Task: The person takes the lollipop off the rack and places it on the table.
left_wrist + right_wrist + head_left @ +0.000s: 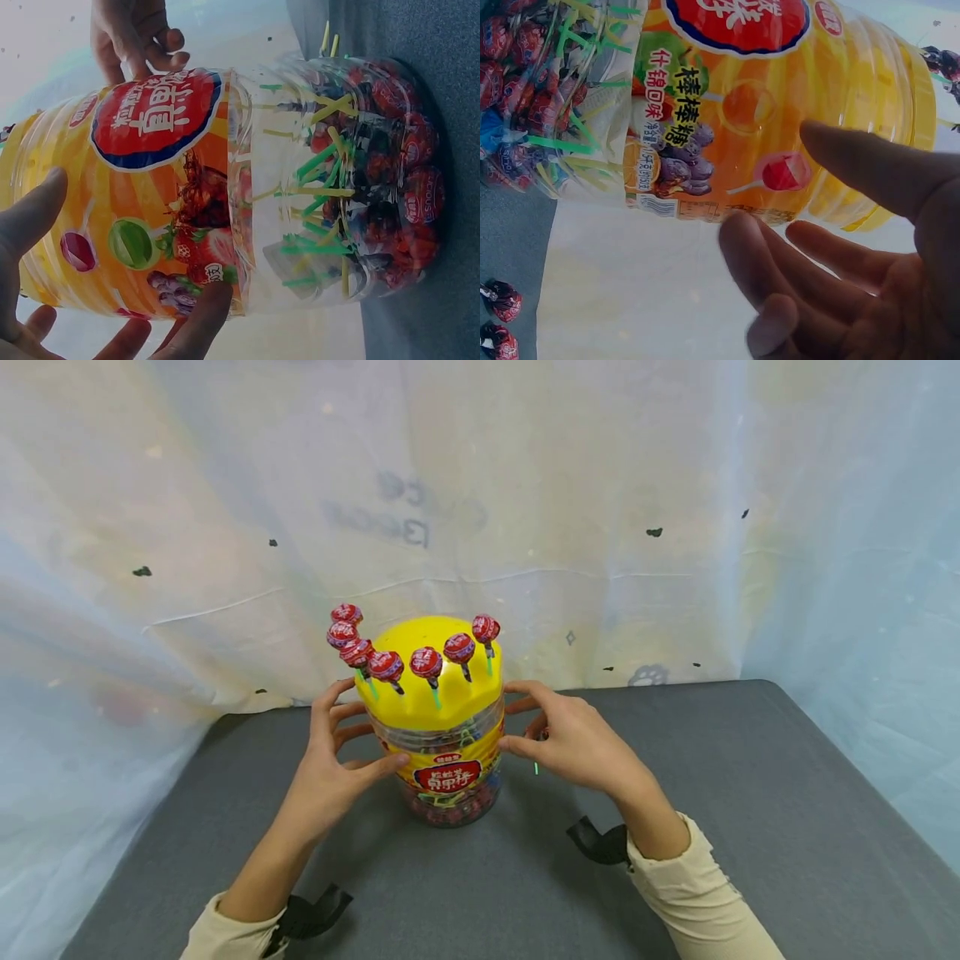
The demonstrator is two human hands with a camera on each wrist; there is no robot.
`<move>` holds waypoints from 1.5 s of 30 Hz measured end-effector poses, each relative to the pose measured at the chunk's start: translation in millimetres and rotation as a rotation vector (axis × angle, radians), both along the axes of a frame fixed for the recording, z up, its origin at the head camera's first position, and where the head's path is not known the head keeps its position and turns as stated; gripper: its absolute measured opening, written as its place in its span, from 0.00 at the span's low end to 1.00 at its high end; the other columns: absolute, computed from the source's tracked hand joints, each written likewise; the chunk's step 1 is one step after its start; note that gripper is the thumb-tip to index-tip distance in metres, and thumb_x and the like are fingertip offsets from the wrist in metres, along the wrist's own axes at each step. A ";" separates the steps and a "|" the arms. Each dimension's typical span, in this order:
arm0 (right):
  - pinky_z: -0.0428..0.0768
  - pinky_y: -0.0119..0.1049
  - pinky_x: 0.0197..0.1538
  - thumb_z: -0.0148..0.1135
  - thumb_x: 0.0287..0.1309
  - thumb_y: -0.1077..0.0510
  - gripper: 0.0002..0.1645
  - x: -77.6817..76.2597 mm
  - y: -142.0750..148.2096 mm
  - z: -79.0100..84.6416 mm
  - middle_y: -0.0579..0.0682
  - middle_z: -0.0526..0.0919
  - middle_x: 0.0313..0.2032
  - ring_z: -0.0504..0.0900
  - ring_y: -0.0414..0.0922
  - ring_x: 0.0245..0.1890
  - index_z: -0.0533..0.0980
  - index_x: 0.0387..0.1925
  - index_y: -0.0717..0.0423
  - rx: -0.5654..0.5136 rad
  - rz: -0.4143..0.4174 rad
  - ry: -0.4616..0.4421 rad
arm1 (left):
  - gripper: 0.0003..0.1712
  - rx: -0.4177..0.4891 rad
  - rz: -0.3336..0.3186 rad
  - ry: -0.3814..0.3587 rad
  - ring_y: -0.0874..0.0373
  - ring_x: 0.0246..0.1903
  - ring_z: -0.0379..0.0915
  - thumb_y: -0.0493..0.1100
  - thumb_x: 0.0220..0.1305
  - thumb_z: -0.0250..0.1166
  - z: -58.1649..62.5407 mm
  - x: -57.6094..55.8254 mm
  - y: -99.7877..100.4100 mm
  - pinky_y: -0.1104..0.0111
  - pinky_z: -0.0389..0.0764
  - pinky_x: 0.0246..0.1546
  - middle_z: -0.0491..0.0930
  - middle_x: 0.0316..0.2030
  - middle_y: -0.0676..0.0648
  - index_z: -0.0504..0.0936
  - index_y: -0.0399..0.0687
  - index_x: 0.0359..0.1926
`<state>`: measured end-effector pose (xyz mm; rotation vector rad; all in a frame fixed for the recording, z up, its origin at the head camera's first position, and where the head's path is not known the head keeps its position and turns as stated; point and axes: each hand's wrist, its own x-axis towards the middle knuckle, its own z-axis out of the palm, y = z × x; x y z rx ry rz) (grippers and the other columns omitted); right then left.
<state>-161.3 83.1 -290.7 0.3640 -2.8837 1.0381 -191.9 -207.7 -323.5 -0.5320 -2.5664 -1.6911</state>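
A clear plastic jar of lollipops [450, 739] stands upright between my hands, with a yellow lid [427, 710] and an orange-yellow label. Several red-wrapped lollipops [426, 662] stick up from the lid in an arc, sticks down. My left hand [333, 768] holds the jar's left side, thumb across the label and fingers round the side. On the opposite side my right hand [573, 739] grips it lightly, with thumb and fingertips at the wall near the lid. Through the clear lower wall show packed lollipops [397, 180] with green and yellow sticks.
Two loose wrapped lollipops [502, 300] lie on the grey table [750, 827] beyond the jar's right side, mostly hidden by my right hand in the head view. A pale curtain [562, 527] hangs behind the table. Black straps [315, 914] stick out at both wrists.
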 end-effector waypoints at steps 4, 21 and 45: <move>0.83 0.35 0.36 0.68 0.62 0.47 0.37 3.6 -1.1 4.0 0.43 0.83 0.56 0.84 0.41 0.40 0.65 0.69 0.40 -0.003 -0.053 0.081 | 0.58 -0.009 -0.006 0.007 0.41 0.65 0.64 0.44 0.60 0.73 0.5 -0.1 0.9 0.45 0.83 0.51 0.56 0.69 0.40 0.39 0.77 0.75; 0.77 0.33 0.34 0.68 0.62 0.53 0.32 8.0 -12.8 28.1 0.42 0.86 0.43 0.79 0.35 0.34 0.68 0.66 0.43 -0.265 -0.104 0.483 | 0.58 0.004 -0.003 0.004 0.42 0.64 0.64 0.44 0.60 0.73 1.7 0.3 0.9 0.44 0.82 0.52 0.57 0.69 0.41 0.40 0.76 0.75; 0.75 0.35 0.33 0.71 0.59 0.59 0.37 -6.1 -30.0 30.4 0.48 0.87 0.37 0.80 0.40 0.30 0.67 0.67 0.44 -0.259 -0.098 0.611 | 0.58 0.015 -0.003 -0.006 0.41 0.65 0.64 0.44 0.60 0.73 0.5 2.0 0.5 0.44 0.82 0.52 0.56 0.69 0.41 0.41 0.75 0.75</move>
